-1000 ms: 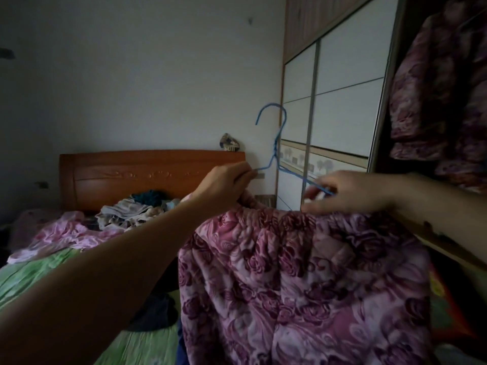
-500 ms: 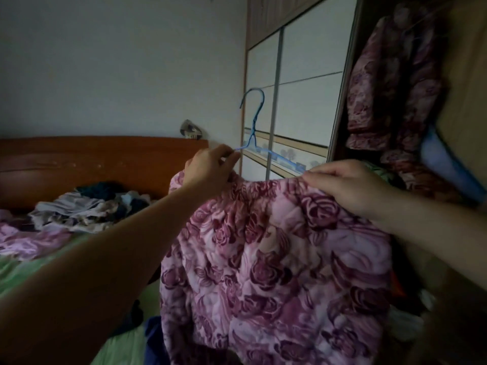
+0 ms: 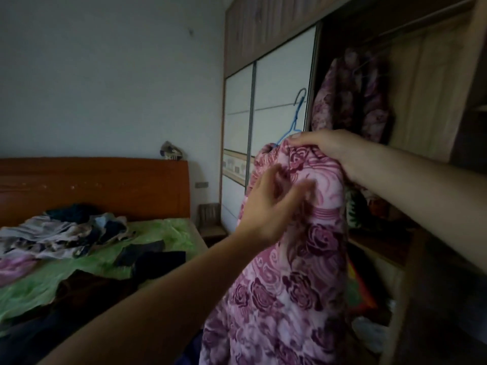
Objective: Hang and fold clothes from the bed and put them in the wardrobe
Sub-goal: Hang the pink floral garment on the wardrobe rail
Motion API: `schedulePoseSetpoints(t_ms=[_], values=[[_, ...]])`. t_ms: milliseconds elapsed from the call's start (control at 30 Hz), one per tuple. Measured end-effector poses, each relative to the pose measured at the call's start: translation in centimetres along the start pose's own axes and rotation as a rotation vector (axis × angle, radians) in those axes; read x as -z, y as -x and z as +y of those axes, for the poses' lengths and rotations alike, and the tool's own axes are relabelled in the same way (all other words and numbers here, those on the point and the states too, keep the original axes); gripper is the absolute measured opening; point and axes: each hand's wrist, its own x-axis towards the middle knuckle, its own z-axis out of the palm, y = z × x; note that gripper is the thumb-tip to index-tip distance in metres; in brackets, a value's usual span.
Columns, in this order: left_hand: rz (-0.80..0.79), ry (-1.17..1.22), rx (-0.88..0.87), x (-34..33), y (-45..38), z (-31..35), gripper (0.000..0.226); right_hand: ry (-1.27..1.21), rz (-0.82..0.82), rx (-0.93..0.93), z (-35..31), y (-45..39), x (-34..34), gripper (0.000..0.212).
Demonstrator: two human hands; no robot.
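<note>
The right hand point(image 3: 326, 148) gripped the top of the pink rose-print garment point(image 3: 287, 272), fingers curled round the bunched cloth where the blue wire hanger point(image 3: 296, 115) entered it; the hook rose free above the fist, in front of the white sliding door point(image 3: 279, 101). The left hand point(image 3: 266, 206) lay against the garment's upper front, fingers spread and blurred, pinching nothing that I could make out; whether it actually touched the fabric was hard to tell. The garment hung full length from the hanger, just beside the open wardrobe point(image 3: 432, 106) but not yet inside it.

As for progress, I judged the task to be in its early-to-middle part; one similar rose-print piece point(image 3: 350, 96) already hung in the wardrobe, and this second piece seemed mounted on its hanger, needing only the hook set on the rail, which was too dim to see clearly. Plenty remained; the bed point(image 3: 168, 230), under its green sheet, carried a crumpled heap of pale and blue clothes point(image 3: 66, 233) near the headboard point(image 3: 105, 185), a pink item point(image 3: 13, 267) at the left edge, and several dark pieces point(image 3: 147, 256) lying nearer, none visibly folded.
</note>
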Motion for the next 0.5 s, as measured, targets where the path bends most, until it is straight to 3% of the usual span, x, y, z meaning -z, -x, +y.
schedulePoseSetpoints(t_ms=[67, 167, 267, 400, 500], values=[[-0.06, -0.022, -0.013, -2.6, 0.5, 2.0, 0.093, 0.0, 0.063, 0.044, -1.1, 1.0, 2.1, 0.029], [-0.081, -0.224, -0.078, -7.7, 1.3, 5.1, 0.11, -0.001, 0.14, 0.084, -2.5, 3.2, 5.4, 0.022], [-0.015, -0.33, -0.119, -12.2, 1.7, 7.9, 0.102, 0.035, 0.186, 0.139, -3.5, 4.9, 8.8, 0.023], [0.049, -0.392, -0.192, -15.6, 1.8, 9.0, 0.087, 0.109, 0.286, 0.209, -3.5, 5.7, 13.5, 0.041], [0.039, -0.324, -0.066, -18.1, 3.4, 7.3, 0.09, 0.156, 0.377, 0.236, -3.6, 5.3, 16.3, 0.053]])
